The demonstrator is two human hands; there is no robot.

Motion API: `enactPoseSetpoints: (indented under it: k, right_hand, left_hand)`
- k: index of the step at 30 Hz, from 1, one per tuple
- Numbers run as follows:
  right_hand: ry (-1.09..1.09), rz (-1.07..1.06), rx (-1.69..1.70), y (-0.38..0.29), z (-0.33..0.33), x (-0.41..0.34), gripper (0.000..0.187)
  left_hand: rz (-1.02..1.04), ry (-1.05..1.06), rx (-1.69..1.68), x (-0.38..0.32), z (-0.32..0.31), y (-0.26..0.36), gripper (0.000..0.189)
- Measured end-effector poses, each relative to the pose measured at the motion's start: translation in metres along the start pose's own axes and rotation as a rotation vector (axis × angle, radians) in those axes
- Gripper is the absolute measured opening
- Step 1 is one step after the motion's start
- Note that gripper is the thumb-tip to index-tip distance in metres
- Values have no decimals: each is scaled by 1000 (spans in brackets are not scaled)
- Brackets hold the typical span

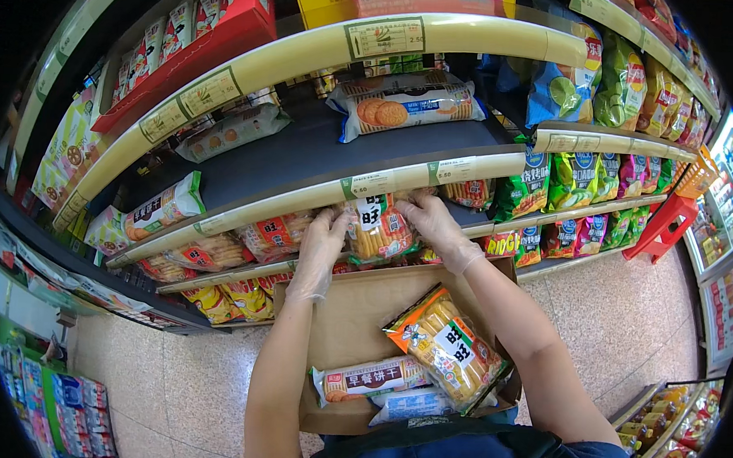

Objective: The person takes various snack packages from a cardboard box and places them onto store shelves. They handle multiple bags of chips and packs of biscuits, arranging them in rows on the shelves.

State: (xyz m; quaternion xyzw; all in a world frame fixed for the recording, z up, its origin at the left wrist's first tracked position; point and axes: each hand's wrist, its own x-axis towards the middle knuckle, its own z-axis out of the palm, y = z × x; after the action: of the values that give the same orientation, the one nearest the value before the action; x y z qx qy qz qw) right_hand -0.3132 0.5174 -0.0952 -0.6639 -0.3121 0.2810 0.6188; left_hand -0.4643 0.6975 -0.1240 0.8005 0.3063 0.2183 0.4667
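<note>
Both hands wear thin clear plastic gloves and grip a bag of rice crackers (379, 226) at the front of the lower shelf, under the shelf's label strip. My left hand (325, 245) is at the bag's left edge; my right hand (435, 223) closes on its right edge. Below them a cardboard box (343, 321) rests against my body. In it lie an orange-topped bag of rice crackers (453, 348), a roll pack of breakfast biscuits (371, 378) and a blue-and-white pack (416, 404). More cracker bags (273, 233) lie left of my left hand.
On the shelf above are milk biscuit packs (404, 106) and a green-ended biscuit pack (162, 212). Crisp bags (574, 178) line the shelves at right. A red plastic stool (665, 226) stands beyond. The label strip (381, 180) juts out just above my hands.
</note>
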Motion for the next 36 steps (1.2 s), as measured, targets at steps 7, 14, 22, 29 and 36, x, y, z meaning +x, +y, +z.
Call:
enactPoseSetpoints:
  k: [7, 14, 22, 29, 36]
  right_hand:
    - [-39, 160, 79, -17, -15, -23, 38]
    - [65, 102, 70, 1, -20, -20, 30]
    - [44, 149, 399, 7, -62, -41, 22]
    - [73, 273, 598, -34, -95, -118, 27]
    - [-224, 431, 450, -23, -62, -162, 27]
  left_hand:
    - [-106, -144, -230, -27, -5, 35, 32]
    - [-165, -263, -195, -28, 8, 26, 37]
    - [79, -675, -114, -53, -4, 30, 61]
    - [155, -506, -205, -82, -5, 45, 73]
    - [-54, -349, -640, -167, -1, 66, 68]
